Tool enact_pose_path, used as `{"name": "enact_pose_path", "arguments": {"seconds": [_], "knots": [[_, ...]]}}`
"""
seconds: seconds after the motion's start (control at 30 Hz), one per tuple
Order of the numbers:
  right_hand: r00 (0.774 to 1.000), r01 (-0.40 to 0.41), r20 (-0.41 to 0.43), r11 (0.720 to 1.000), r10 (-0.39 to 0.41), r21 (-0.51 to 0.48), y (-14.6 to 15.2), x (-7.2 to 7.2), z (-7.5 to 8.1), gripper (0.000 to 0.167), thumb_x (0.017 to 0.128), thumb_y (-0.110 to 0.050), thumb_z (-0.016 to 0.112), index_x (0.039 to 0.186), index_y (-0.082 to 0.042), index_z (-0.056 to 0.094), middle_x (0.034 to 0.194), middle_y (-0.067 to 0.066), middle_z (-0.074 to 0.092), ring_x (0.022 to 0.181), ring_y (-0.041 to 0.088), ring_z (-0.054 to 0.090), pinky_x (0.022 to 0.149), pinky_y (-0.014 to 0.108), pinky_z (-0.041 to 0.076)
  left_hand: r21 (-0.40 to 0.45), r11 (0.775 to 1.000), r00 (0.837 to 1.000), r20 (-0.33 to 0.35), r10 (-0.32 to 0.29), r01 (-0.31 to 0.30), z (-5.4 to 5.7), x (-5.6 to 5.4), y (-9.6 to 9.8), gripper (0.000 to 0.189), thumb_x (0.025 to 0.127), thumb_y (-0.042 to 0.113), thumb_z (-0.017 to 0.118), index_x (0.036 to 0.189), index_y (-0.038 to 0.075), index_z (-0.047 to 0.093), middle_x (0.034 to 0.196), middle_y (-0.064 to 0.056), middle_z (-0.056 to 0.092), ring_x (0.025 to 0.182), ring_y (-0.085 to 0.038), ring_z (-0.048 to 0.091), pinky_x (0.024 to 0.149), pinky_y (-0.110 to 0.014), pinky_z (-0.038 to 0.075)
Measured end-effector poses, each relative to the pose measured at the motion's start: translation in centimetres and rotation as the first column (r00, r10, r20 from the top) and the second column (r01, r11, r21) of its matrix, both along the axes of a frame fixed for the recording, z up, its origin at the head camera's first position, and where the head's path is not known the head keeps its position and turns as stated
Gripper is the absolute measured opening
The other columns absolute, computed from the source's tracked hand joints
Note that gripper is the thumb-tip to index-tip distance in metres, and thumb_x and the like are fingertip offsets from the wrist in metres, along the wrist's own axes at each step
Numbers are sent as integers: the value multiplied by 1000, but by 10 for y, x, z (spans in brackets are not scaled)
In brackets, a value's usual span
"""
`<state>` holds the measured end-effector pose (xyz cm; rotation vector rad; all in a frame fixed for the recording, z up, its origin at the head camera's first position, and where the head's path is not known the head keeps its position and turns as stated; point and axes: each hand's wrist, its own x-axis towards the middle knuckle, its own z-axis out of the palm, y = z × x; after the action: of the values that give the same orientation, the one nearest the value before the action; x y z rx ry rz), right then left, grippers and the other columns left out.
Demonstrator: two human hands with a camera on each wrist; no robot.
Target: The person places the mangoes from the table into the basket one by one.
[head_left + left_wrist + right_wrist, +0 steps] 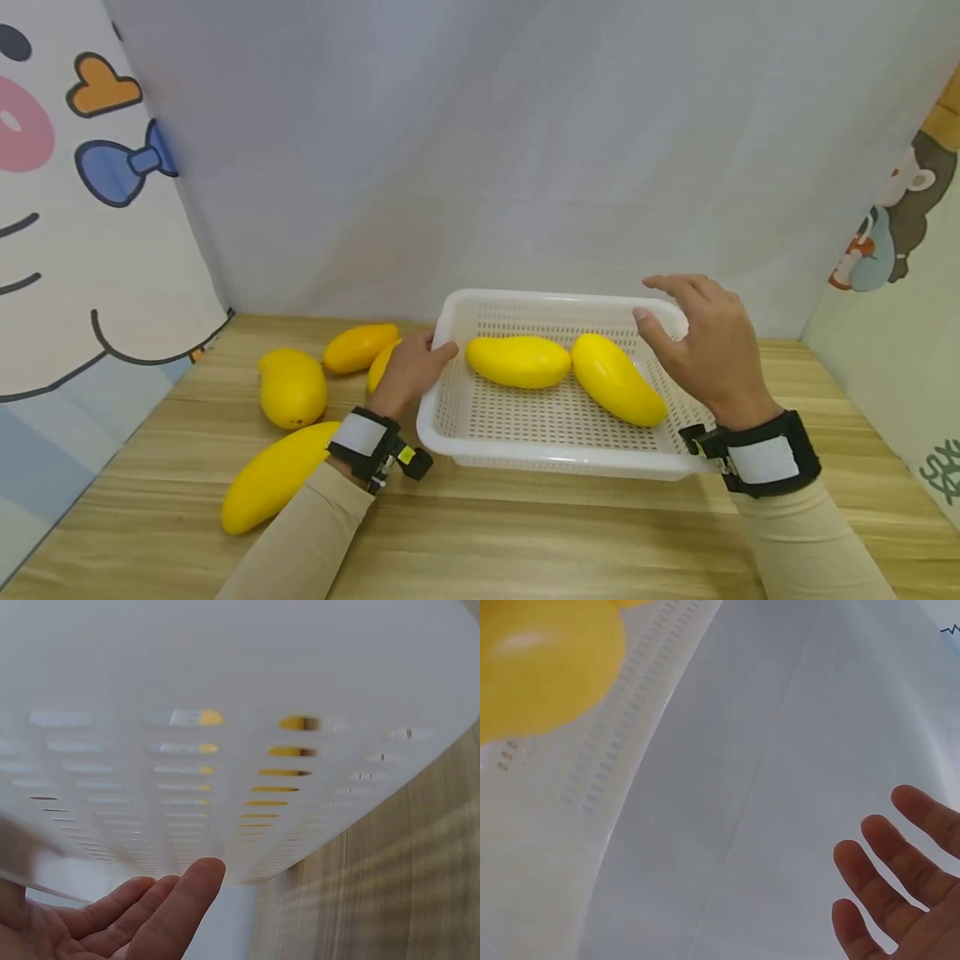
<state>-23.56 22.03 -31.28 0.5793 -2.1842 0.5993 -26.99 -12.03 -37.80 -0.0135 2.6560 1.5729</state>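
- When traced from the near side of the white basket (555,452): first two beige sleeves (810,533), with a black strap (776,458) round each wrist.
- In front of the basket and to both sides, a wood-grain desk (525,533).
- On the desk, near left of the basket, a long yellow mango (272,479), partly behind the left sleeve and strap.
- Left of the basket, just beyond that long one, a plump mango (292,387).
- At the basket's left end, the left grip (412,367): clasping the rim, thumb on top, fingers by the outer wall.
- Inside the basket, two more: a left mango (517,362) lying lengthwise, and a right mango (618,381) slanting toward the near right corner.
- Above the basket's right end, the right grip (708,354): released, fingers spread.
- Left of the basket again, farther back, an orange-yellow mango (360,348), and next to it a partly hidden mango (377,371) behind the left grip.
- Behind the basket, a grey cloth (525,167); off to its left, a panel with a blue bow tie (112,171), and off to its right, a panel with a printed figure (888,225).
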Motion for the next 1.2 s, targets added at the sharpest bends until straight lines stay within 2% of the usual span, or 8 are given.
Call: {"name": "enact_pose_path", "arguments": {"seconds": [0.17,0.4,0.67,0.8,1.03,1.2], "knots": [[1000,6,3,1000,-6,-25,3,6,8,37,91,-22,66,122,-2,71,118,21,68,108,42,62,90,60,47,3,1000,1000,2,-3,3,0,0,0,47,99,31,53,136,2,56,111,-20,68,82,-28,73,63,-36,61],[998,12,68,999,-9,-42,6,15,15,39,94,-22,65,127,-2,67,122,21,66,108,39,60,88,59,48,17,1000,1000,1,-8,8,0,2,1,48,99,30,53,138,3,55,113,-20,68,83,-28,73,64,-37,62],[997,6,81,998,-1,-68,15,22,23,38,95,-19,64,128,-1,67,120,21,66,107,37,59,85,55,45,1,1000,1000,-3,-11,11,-2,1,1,48,99,30,53,138,3,55,112,-20,68,82,-29,73,64,-37,61],[993,9,117,996,0,-83,18,23,26,38,96,-20,63,129,-1,66,118,21,67,102,37,61,86,55,47,-11,1000,1000,-8,-8,8,-2,0,0,47,99,30,53,138,3,55,113,-20,68,83,-28,72,64,-37,61],[975,71,216,993,-49,-95,24,23,30,43,99,-24,61,133,1,62,115,24,68,102,39,63,86,55,50,5,1000,1000,-7,-19,19,-1,1,-1,47,100,28,52,139,3,54,113,-22,68,84,-29,73,64,-37,61],[946,149,304,984,-112,-102,36,23,34,47,101,-27,58,138,2,58,118,26,66,108,41,60,87,56,49,16,1000,1000,-6,-24,24,0,0,0,47,100,27,52,140,2,53,113,-22,68,84,-30,73,65,-37,62]]}}
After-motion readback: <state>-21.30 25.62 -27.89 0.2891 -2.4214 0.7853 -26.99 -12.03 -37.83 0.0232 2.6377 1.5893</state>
